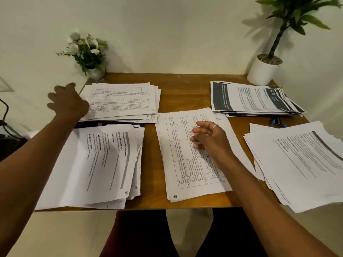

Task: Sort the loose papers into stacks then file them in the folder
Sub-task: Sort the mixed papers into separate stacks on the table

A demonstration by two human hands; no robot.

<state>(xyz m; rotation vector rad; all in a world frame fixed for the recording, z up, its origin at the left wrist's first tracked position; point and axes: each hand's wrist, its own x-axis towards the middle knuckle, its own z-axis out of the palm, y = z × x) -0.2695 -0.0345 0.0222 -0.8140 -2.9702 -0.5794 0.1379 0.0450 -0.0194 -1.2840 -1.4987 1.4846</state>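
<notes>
Roughly: a flat brown wooden table [185, 86] carries five loose stacks of white printed sheets. The near-left stack [96, 164] and near-right stack [300, 164] are fanned and overhang the front edge. The middle stack [185, 164] shows a ruled grid, as does the back-left stack [126, 101]. The back-right stack [250, 99] has dark banners. The left hand [68, 102] is blurred, fingers spread, at the back-left stack's edge. The right hand [209, 136] is over the middle stack, fingers loosely bent and gripping nothing.
</notes>
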